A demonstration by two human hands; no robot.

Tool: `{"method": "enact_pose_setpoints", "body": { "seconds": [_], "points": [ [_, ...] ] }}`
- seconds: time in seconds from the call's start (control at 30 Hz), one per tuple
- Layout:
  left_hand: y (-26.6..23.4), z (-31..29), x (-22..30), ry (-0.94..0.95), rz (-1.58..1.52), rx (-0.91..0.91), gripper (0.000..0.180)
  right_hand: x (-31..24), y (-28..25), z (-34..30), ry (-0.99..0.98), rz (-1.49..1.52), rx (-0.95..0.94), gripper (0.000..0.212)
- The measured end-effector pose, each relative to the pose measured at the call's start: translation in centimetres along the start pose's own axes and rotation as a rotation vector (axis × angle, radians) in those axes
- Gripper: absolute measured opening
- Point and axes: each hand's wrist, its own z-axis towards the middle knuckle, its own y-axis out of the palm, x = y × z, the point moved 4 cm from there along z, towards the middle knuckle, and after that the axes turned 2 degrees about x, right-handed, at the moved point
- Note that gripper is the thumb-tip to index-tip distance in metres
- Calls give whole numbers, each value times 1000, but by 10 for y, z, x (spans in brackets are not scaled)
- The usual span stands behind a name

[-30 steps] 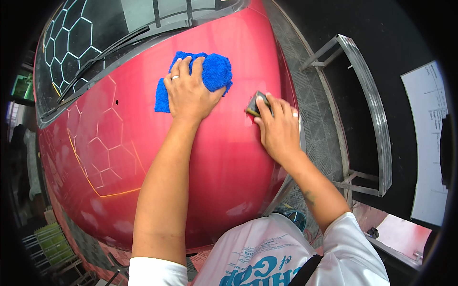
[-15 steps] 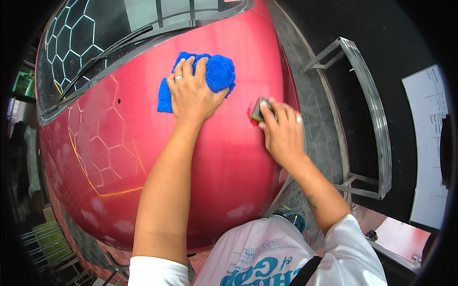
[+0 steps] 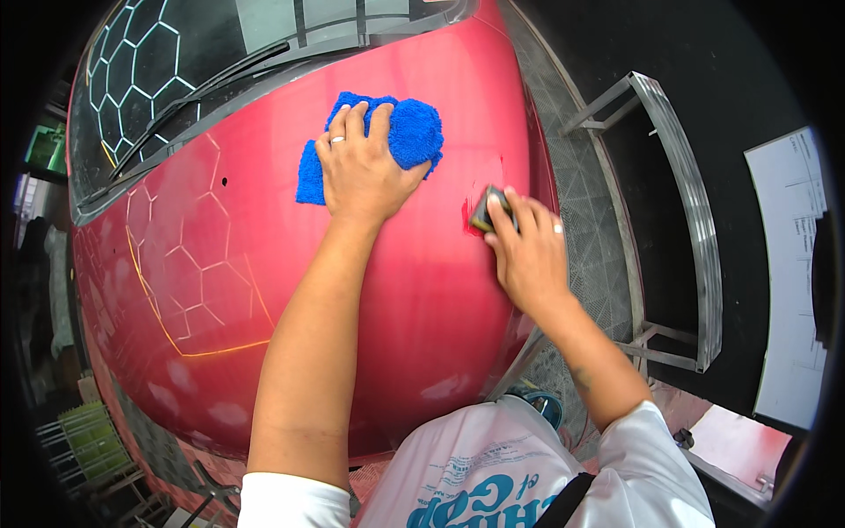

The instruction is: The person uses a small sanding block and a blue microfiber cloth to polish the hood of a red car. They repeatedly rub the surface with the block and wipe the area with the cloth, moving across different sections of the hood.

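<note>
My left hand [image 3: 363,174] presses a bunched blue microfibre cloth [image 3: 416,132] onto the red car bonnet [image 3: 422,299], fingers spread over it and the thumb along its near edge. In my right hand [image 3: 535,260] is a small dark block [image 3: 483,214] with a yellowish side, like a sponge or sanding block, pinched between thumb and fingers. It lies against the bonnet near its right edge. A brighter red smear [image 3: 467,218] shows beside the block's left side, and a thin red line runs above it. The block's underside is hidden.
Beyond the bonnet are the windscreen [image 3: 198,53] and a black wiper [image 3: 216,84]. A metal frame [image 3: 695,220] stands right of the car on the patterned floor [image 3: 590,220]. A white sheet [image 3: 788,282] is at far right. A green slatted rack [image 3: 88,440] stands lower left.
The block in my right hand has shifted slightly right and down, and a thin red line now shows above it. My left hand stays on the cloth; the view has shifted slightly.
</note>
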Motion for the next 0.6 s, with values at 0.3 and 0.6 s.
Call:
{"method": "enact_pose_setpoints", "body": {
  "seconds": [0.3, 0.6],
  "points": [
    [0, -1, 0, -6, -2, -14, 96, -3, -3, 3, 20, -20, -35, 51],
    [2, 0, 0, 3, 21, -7, 93, 8, 7, 4, 40, -23, 104, 54]
  ]
}}
